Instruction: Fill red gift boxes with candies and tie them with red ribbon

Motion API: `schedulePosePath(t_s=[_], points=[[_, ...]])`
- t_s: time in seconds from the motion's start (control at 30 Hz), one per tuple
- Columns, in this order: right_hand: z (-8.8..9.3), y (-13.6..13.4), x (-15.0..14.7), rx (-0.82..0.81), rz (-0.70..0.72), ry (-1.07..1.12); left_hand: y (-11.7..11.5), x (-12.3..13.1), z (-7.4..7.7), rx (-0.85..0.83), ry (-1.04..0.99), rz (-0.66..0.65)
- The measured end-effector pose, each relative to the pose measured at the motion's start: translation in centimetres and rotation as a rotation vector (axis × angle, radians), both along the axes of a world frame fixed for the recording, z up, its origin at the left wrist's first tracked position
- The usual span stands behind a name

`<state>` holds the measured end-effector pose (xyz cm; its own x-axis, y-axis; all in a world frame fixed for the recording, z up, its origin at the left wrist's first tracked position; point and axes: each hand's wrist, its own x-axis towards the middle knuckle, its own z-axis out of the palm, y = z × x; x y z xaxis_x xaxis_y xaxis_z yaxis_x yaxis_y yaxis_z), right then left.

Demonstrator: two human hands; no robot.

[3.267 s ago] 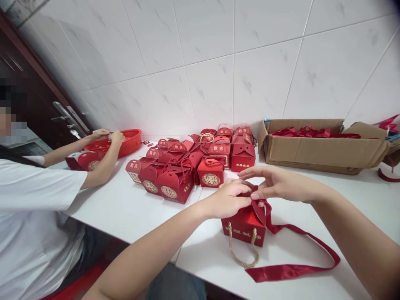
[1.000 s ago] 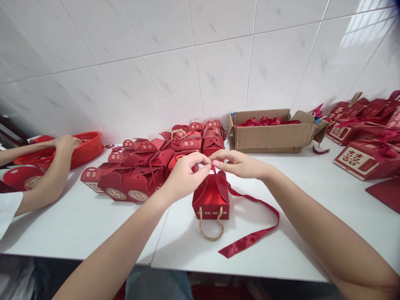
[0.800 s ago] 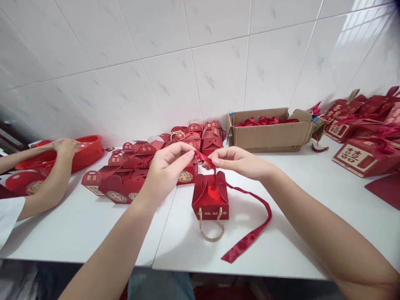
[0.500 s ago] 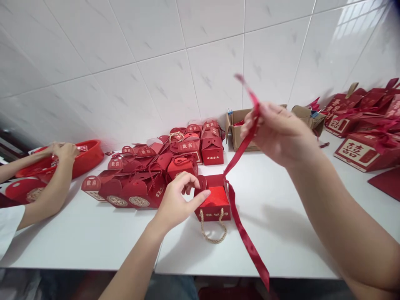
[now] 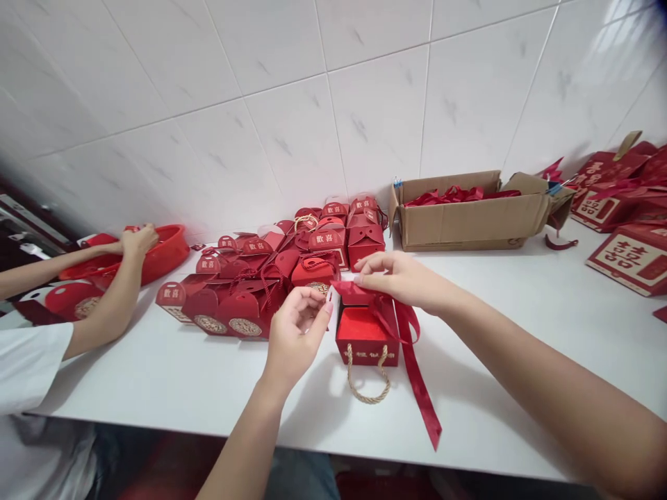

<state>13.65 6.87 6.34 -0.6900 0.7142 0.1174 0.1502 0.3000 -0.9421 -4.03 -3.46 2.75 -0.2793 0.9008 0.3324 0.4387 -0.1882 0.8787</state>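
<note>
A small red gift box (image 5: 362,353) with gold lettering stands on the white table, its top open and bright red inside. A twisted rope handle (image 5: 369,398) hangs from its front. My left hand (image 5: 296,335) pinches the box's left side flap (image 5: 333,300), whose pale inner face and hole show. My right hand (image 5: 397,279) is closed on a dark red ribbon (image 5: 420,389) near one end, close to that flap. The ribbon loops at the box's right side, and its other end lies forward across the table.
Behind and left stand several red gift boxes (image 5: 244,316). A cardboard box (image 5: 469,226) of red ribbons is by the wall, with more red boxes (image 5: 633,253) at far right. At left, another person's hands (image 5: 138,239) are over a red basin (image 5: 169,257).
My right hand has come down and left with the ribbon end, from high above the box to beside the left flap. My left hand now pinches that flap. The view has shifted slightly.
</note>
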Motion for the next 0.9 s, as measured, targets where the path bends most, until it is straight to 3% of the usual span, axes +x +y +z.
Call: schedulePosePath(t_s=[0.2,0.5,0.77,0.9], points=[[-0.9,0.0,-0.6,0.054,0.045,-0.129,-0.3,-0.4,-0.2,-0.067,-0.150,0.005],[-2.0,0.2,-1.2,0.067,0.077,-0.122,-0.2,-0.7,-0.3,-0.079,-0.090,-0.020],[-2.4,0.1,-1.8,0.064,0.094,-0.111,1.5,-1.3,0.6,-0.320,-0.201,-0.142],[-1.9,-0.1,-1.5,0.028,0.085,-0.094,2.2,-0.9,1.0,-0.331,-0.183,-0.154]])
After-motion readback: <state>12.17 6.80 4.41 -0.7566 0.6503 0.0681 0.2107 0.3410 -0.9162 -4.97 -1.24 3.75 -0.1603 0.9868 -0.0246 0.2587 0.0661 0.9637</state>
